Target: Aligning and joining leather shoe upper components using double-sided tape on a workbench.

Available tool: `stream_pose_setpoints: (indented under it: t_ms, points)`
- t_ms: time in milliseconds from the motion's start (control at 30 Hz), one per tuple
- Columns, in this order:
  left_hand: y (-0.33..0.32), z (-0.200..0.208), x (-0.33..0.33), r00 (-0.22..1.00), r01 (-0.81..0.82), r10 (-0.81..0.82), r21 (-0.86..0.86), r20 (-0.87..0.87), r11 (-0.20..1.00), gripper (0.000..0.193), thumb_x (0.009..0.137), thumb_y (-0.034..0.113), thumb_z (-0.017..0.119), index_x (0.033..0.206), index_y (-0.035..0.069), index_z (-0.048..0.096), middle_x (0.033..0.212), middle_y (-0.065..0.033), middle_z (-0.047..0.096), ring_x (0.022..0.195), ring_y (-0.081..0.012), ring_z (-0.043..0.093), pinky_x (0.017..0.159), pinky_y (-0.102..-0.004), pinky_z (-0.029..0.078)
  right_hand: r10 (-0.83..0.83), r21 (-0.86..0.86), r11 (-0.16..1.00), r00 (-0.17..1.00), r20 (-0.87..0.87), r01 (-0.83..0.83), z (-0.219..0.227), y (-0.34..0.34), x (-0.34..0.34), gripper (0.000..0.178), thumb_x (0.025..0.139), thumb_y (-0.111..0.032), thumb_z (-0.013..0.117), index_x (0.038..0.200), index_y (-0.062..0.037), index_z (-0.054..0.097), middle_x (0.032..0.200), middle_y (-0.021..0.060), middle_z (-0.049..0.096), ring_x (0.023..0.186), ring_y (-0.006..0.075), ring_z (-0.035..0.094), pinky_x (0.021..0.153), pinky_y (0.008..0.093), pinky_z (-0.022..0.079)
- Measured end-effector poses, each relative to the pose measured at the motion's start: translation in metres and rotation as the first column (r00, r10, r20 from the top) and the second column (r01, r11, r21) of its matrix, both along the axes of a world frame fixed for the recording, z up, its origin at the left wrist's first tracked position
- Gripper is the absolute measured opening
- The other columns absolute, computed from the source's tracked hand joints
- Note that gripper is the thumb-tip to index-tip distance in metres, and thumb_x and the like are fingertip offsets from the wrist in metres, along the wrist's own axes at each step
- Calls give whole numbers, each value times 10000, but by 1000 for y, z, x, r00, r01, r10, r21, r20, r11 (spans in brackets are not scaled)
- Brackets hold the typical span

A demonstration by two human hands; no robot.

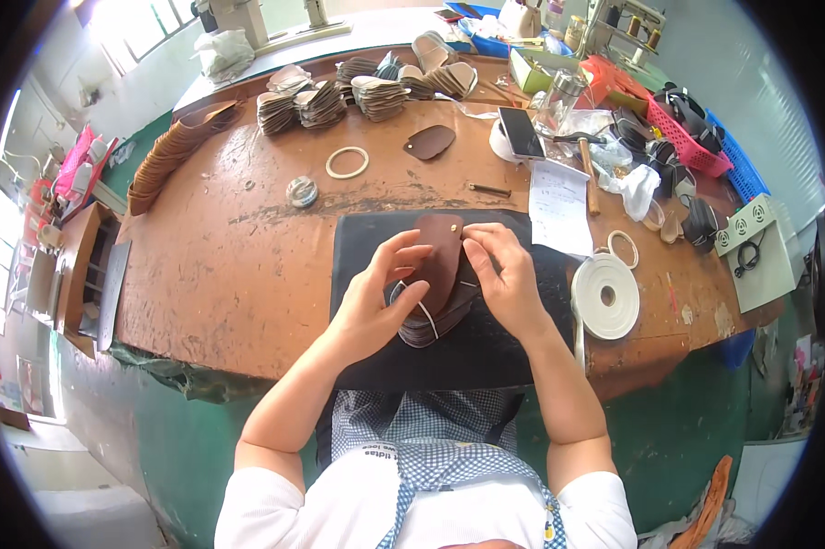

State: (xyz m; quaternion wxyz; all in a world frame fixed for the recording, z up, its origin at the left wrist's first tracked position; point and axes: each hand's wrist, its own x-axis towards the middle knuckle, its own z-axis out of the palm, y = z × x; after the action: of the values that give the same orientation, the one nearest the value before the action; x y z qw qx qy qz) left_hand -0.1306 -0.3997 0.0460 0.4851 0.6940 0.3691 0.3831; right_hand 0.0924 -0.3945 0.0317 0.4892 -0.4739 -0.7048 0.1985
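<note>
A dark brown leather piece (438,265) with a rounded far end and a small brass-coloured fitting near its far right corner lies in front of me. Under its near end is a stack of similar dark pieces (422,335), bound with a white band. My left hand (382,285) is beside the leather's left edge, fingers curved and apart from the thumb. On the other side, my right hand (504,274) has its fingertips close to the right edge by the fitting, thumb apart; whether they touch it I cannot tell. A black mat (367,357) lies beneath everything.
Bundled leather pieces (321,105) stand at the back of the brown table (193,274). A loose brown piece (430,142), a cream ring (347,163) and a clear tape roll (302,191) lie ahead. To the right are a phone (520,134), paper (560,206), hammer (588,174) and white tape reel (605,306).
</note>
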Motion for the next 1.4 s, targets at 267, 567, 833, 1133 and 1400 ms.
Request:
stream_pose_setpoints:
  t_ms: [267, 567, 833, 1133, 1400]
  points:
    - [-9, -15, 3, 944, -154, 269, 471, -189, 869, 410, 779, -3, 771, 1166, 55, 651, 964, -95, 662, 953, -307, 616, 844, -397, 519, -200, 222, 966, 922, 331, 130, 7, -8, -24, 226, 897, -175, 742, 961, 38, 702, 1140, 133, 628, 1069, 308, 572, 952, 405, 467]
    - [7, 5, -8, 953, 51, 68, 377, -296, 925, 328, 803, 35, 781, 1101, 63, 648, 920, -73, 670, 962, -297, 615, 841, -385, 520, -58, -124, 992, 879, -474, -1, -10, 18, -32, 186, 1018, -132, 629, 1062, 34, 702, 1124, 32, 601, 1052, 106, 538, 917, 255, 440]
    - [8, 7, -13, 914, 255, -84, 400, -397, 880, 191, 806, 55, 783, 931, 65, 638, 924, -73, 630, 971, -304, 573, 835, -401, 506, -308, -286, 947, 669, -676, 147, -28, 82, 65, 303, 1053, -303, 591, 993, -18, 677, 898, 19, 664, 767, 107, 628, 692, 255, 509]
    - [15, 11, -7, 850, 406, -159, 431, -502, 806, 145, 864, 78, 736, 914, 63, 601, 1034, -78, 573, 1008, -294, 528, 881, -407, 464, -476, 35, 864, 793, 379, 502, -28, 48, 52, 447, 965, -295, 708, 1273, 12, 609, 1143, 181, 665, 971, 315, 676, 850, 412, 550]
    - [-18, -9, -20, 805, 383, -30, 480, -593, 789, 165, 886, 109, 704, 952, 63, 560, 952, -79, 576, 942, -287, 541, 865, -406, 425, 433, -828, 445, 891, -134, -341, -8, 65, 7, 798, 820, -633, 773, 1307, -14, 644, 1294, 172, 667, 1194, 245, 611, 1024, 335, 472]
